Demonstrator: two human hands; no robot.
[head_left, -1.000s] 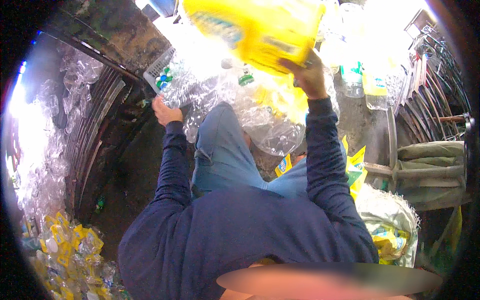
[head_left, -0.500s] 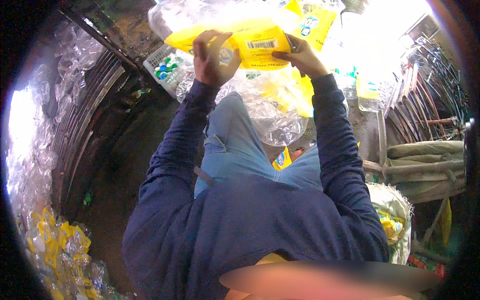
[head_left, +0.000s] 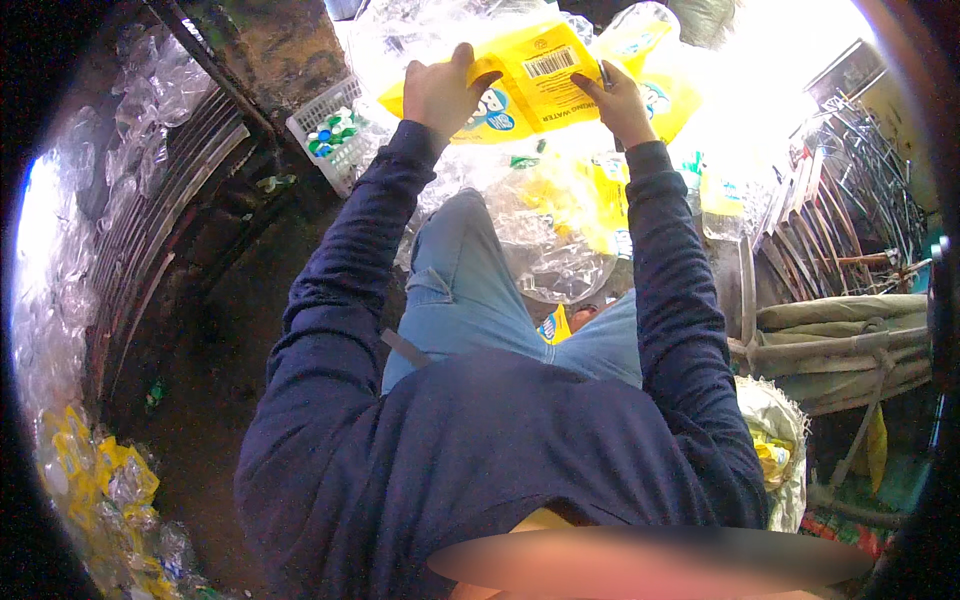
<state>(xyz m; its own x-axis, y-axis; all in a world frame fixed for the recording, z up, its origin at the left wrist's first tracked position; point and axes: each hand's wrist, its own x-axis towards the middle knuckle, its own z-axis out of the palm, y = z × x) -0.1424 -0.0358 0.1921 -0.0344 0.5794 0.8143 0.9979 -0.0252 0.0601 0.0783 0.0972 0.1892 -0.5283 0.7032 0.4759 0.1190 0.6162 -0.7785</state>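
A yellow plastic bottle label [head_left: 545, 95] with a barcode is stretched between my two hands. My left hand [head_left: 440, 95] pinches its left end, thumb in front. My right hand [head_left: 622, 105] is closed on its right edge, thumb on the printed side and fingers partly hidden behind. A thin dark object [head_left: 603, 72] shows by the right fingers; its kind is unclear. Clear plastic bottles [head_left: 410, 35] lie behind the label, and I cannot tell whether it is still attached to one. More bottles [head_left: 550, 270] with yellow labels are heaped below my hands, between my knees.
A white basket [head_left: 345, 170] of green, blue and white caps stands left of the heap. Bundled thin rods [head_left: 850, 200] and a frame with rolled green fabric [head_left: 840, 330] are at the right. A white sack [head_left: 785, 500] holds yellow labels. Clear plastic [head_left: 60, 280] lines the left.
The label has shifted slightly right and now faces me flatter, showing more print. My left hand has moved right with it, and the clear plastic behind has changed position.
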